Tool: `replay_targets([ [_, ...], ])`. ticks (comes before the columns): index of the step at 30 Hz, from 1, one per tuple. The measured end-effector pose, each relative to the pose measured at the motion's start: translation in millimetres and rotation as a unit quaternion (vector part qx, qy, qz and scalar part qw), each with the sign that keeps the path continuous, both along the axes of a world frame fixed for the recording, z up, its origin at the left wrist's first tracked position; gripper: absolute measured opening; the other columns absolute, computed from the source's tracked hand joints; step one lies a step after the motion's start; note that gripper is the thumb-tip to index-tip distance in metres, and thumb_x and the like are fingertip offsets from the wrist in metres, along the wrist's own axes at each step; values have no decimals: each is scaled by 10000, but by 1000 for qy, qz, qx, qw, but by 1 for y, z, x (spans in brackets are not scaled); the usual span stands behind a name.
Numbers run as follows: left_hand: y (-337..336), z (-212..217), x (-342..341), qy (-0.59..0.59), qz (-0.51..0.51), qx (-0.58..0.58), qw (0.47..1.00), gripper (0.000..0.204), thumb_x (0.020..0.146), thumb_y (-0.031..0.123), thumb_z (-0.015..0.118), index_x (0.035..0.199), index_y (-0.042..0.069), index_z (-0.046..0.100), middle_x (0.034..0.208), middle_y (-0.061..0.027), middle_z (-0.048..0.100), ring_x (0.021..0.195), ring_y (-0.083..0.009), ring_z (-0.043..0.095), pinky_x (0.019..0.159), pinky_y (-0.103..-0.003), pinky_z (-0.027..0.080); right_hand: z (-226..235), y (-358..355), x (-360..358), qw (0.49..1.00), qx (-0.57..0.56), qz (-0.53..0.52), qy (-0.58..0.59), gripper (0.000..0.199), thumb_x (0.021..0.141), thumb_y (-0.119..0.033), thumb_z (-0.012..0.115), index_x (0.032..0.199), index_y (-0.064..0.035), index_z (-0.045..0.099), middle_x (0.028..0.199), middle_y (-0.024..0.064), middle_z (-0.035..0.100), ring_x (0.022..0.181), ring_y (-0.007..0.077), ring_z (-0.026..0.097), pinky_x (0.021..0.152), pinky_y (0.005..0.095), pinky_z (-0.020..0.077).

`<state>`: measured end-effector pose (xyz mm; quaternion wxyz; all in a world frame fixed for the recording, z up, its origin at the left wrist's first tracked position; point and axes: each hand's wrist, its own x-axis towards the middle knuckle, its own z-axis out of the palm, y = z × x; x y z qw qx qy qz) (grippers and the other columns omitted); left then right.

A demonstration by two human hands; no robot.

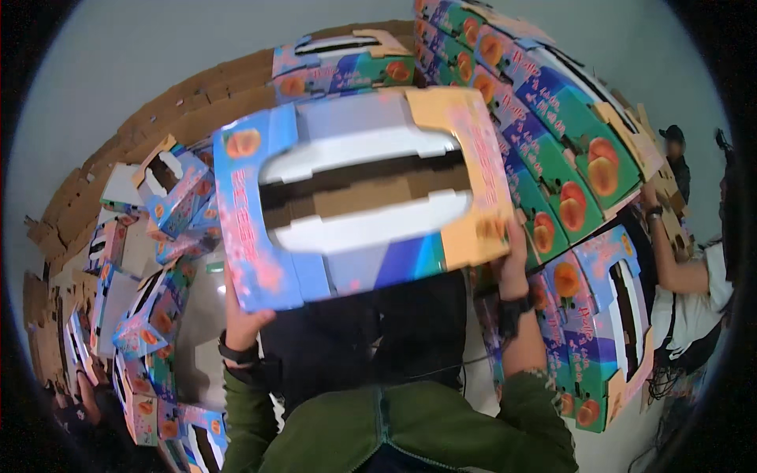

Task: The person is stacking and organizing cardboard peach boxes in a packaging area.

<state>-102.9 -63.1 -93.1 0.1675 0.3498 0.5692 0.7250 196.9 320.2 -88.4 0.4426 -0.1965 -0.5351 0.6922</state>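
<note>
I hold a colourful printed cardboard fruit box (359,193) up in front of me, its open top with white flaps and brown inside facing me. My left hand (240,315) grips its lower left blue corner. My right hand (512,260) holds its lower right orange edge. Both wrists wear dark bands. My green sleeves come in from the lower edge.
A stack of matching fruit boxes (552,134) leans at the right, with another box (607,331) below it. More boxes (158,260) pile up at the left, in front of flat brown cardboard (181,102). Another person (694,276) in a white shirt reaches toward the right stack.
</note>
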Motion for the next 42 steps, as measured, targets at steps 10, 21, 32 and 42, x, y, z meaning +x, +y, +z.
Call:
replay_targets([
  [10,199,44,-123,95,-5,-20,995,790,862,230,745,1478,49,284,1266,-108,555,1107,-191,559,932,-318,468,55,184,-169,944,208,-141,-216,651,1015,-506,356,1312,54,501,1317,157,563,1211,244,527,1037,332,371],
  [21,210,6,-113,170,127,-94,973,636,808,179,787,1300,-18,435,1180,-153,625,1084,-222,617,911,-352,485,26,164,-203,939,113,-265,-189,723,1000,-575,319,1298,63,486,1304,211,538,1169,306,501,1017,352,347],
  [32,211,-15,-103,237,224,-130,936,569,780,225,801,1223,-10,532,1040,-201,682,948,-355,672,776,-382,517,-4,169,-220,958,13,-283,-44,623,1025,-516,336,1222,43,529,1145,165,612,946,242,592,836,324,467],
  [42,202,-20,-98,227,220,-100,944,613,778,237,805,1268,-2,526,1067,-178,683,999,-294,676,806,-370,526,-13,158,-211,954,102,-277,-47,626,1036,-471,341,1308,75,483,1286,135,553,1128,230,536,982,339,412],
])
